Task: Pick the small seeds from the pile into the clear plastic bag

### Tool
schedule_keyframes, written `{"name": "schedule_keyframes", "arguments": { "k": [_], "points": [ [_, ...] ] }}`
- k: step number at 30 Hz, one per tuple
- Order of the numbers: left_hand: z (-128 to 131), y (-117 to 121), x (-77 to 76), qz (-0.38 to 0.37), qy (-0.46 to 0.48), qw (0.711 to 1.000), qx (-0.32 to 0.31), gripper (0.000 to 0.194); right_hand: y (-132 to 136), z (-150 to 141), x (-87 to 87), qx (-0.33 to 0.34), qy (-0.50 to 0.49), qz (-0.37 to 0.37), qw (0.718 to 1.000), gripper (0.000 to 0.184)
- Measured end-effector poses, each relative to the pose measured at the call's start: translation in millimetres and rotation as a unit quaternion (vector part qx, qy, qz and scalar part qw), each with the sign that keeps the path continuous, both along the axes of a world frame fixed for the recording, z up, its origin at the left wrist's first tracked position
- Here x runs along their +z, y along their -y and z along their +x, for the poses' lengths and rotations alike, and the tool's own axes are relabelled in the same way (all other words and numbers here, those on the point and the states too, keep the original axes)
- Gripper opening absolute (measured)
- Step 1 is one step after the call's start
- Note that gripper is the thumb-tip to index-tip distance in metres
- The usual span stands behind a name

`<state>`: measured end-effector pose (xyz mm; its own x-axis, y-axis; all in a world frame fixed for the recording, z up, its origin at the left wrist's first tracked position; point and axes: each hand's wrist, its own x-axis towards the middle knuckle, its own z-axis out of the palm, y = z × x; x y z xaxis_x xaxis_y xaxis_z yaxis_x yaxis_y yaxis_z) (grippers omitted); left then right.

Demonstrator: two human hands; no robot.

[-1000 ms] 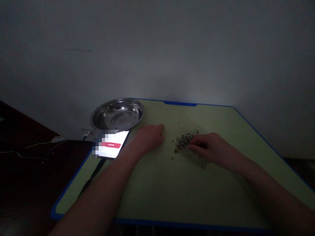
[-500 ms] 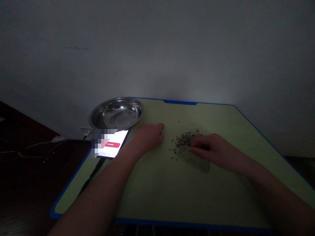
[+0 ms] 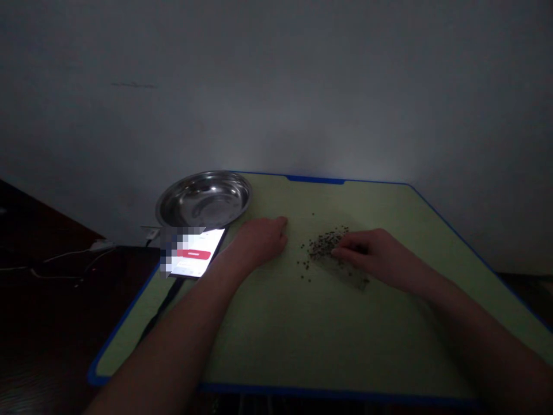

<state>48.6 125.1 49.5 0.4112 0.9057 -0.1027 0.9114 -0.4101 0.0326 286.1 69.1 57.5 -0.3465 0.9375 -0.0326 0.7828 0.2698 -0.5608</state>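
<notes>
Closely pinched right hand (image 3: 372, 252), contents unclear; tiny dark grains (image 3: 323, 245) alongside; left hand (image 3: 262, 239) half-curled.

Lots of tiny, dark, round-looking bits (image 3: 322, 248) lie in a loose heap on the pale green bench (image 3: 280, 334) with a blue edge. The heap is thickest in the middle — the bits crowd close there — and thins out at its sides. A few bits sit apart on the left and near side, and one sits alone farther back. A clear, see-through, plastic-looking piece (image 3: 349, 278) lies at the heap's near right side, partly hidden by the right hand (image 3: 334, 251). It is too dim to tell its shape — some dark bits show around its right end.
</notes>
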Motion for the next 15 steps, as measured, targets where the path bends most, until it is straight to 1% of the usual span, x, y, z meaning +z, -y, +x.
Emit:
{"name": "schedule_keyframes", "arguments": {
  "k": [7,12,15],
  "points": [
    [1.2,1.0,2.1,0.0,0.001,1.0,0.008,0.048,-3.5,-6.9,-2.8,0.013,0.01,0.018,1.0,0.029],
    [1.0,0.5,1.2,0.003,0.004,1.0,0.003,0.048,-1.8,-8.2,-1.4,0.031,-0.003,0.003,1.0,0.027],
    [1.1,0.2,1.0,0.0,0.005,1.0,0.003,0.048,-1.5,-7.6,-0.9,0.024,-0.012,0.001,1.0,0.027]
  ]
}}
